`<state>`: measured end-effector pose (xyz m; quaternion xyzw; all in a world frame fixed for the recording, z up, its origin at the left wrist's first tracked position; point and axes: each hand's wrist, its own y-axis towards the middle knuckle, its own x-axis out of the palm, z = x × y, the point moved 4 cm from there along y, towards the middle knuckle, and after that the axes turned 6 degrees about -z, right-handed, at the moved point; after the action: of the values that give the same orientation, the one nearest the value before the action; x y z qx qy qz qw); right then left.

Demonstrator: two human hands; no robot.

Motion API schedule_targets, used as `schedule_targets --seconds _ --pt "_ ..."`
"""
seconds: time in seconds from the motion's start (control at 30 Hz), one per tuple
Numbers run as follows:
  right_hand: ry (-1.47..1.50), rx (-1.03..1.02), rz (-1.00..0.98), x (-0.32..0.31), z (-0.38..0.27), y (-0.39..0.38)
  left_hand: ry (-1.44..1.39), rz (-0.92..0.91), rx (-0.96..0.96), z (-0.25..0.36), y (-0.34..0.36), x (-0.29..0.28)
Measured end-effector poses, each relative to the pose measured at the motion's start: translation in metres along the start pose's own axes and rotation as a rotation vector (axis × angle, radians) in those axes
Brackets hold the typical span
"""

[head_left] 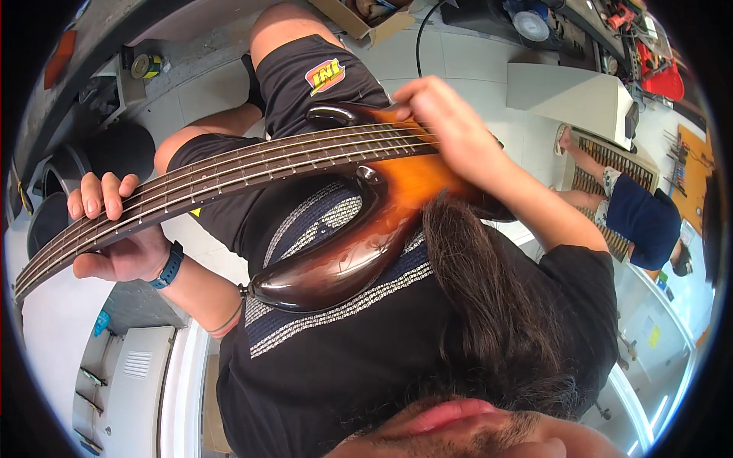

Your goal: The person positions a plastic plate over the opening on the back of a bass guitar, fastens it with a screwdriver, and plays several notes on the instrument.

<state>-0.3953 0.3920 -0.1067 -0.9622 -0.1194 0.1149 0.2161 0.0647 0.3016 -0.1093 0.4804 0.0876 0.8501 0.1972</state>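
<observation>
A bass guitar (424, 179) with a glossy sunburst body and a dark fretted neck lies across my lap and chest. Several strings run along its neck. My left hand (122, 229), with a dark blue watch (169, 266) on the wrist, is wrapped round the neck towards its far left end; the fingers curl over the strings and the thumb shows on the nearer side. Over the strings at the body is my right hand (450, 130), slightly blurred, its fingers bent down and mostly hidden. The headstock is out of sight.
A person in dark blue (645, 217) is at the right, beside a slatted rack (649, 156). A pale box-like cabinet (569, 99) and a red container (660, 72) stand behind. An open cardboard box (393, 29) is on the tiled floor; a white cabinet (134, 389) is lower left.
</observation>
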Motion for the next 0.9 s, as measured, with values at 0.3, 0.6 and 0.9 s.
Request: schedule_targets --seconds 0.3,0.6,0.9 --pt "-0.577 0.198 -0.012 -0.069 0.065 0.037 0.017 -0.02 -0.003 -0.002 0.001 0.002" --pt "-0.746 0.228 -0.384 -0.074 0.079 0.057 0.146 0.042 -0.001 -0.012 0.003 0.015" --pt "-0.14 0.102 0.06 -0.142 0.136 0.017 0.602 0.036 -0.205 -0.049 -0.015 0.053"
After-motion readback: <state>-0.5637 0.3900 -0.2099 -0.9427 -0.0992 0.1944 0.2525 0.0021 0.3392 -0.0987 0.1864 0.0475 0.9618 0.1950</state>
